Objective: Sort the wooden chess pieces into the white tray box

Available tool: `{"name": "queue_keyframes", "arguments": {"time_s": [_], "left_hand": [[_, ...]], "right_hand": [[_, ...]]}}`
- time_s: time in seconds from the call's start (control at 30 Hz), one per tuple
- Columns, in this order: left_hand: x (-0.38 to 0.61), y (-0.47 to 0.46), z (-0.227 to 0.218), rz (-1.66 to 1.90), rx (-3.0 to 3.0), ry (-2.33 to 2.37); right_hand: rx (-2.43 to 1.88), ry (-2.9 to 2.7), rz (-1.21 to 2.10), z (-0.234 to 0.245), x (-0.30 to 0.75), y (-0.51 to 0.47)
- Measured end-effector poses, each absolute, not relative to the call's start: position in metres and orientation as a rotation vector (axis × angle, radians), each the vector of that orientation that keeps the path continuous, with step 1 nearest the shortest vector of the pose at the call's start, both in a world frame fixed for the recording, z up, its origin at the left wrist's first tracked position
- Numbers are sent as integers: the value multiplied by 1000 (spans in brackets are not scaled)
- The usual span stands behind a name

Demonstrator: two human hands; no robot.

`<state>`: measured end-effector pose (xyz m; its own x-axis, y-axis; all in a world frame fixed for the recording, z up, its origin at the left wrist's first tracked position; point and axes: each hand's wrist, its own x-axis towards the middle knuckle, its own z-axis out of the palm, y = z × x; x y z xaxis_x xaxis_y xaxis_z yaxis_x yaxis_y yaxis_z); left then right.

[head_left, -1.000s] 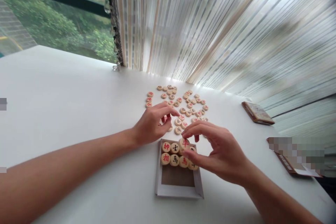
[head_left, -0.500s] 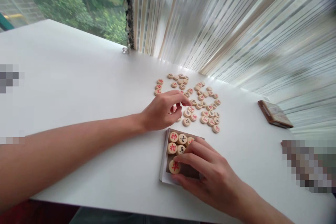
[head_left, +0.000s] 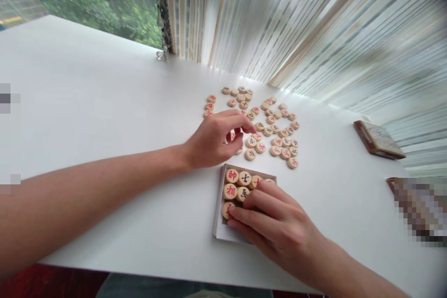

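Note:
A shallow grey cardboard box (head_left: 218, 221) lies on the white table (head_left: 104, 116) and holds several round wooden chess pieces (head_left: 232, 184) with red or black characters. My right hand (head_left: 275, 228) rests over the box, fingers laid on the pieces; its fingertips press a red-marked piece (head_left: 226, 208) at the box's left side. Beyond the box, many loose pieces (head_left: 275, 128) lie scattered. My left hand (head_left: 218, 139) is curled at the near left edge of that scatter, thumb and fingers pinched on a red-marked piece (head_left: 232, 136).
A small brown box (head_left: 379, 139) lies at the right of the table, and a blurred-out object (head_left: 419, 209) sits nearer the right edge. Striped curtains hang behind the table, with a window onto trees at the left. The table's near edge runs below my arms.
My right hand carried a red-marked piece from above the box's far row down into the box and now presses it at the left side. My left hand stayed pinched among the loose pieces.

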<state>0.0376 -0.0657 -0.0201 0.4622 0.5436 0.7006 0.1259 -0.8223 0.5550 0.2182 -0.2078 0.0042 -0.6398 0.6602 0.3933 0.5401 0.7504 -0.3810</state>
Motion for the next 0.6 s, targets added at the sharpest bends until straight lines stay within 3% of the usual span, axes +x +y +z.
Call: {"name": "queue_keyframes", "arguments": {"time_s": [0.6], "left_hand": [[38,-66,-18,1299,2311,588]], "right_hand": [[-895,-2430,232,0,216,-206]]}}
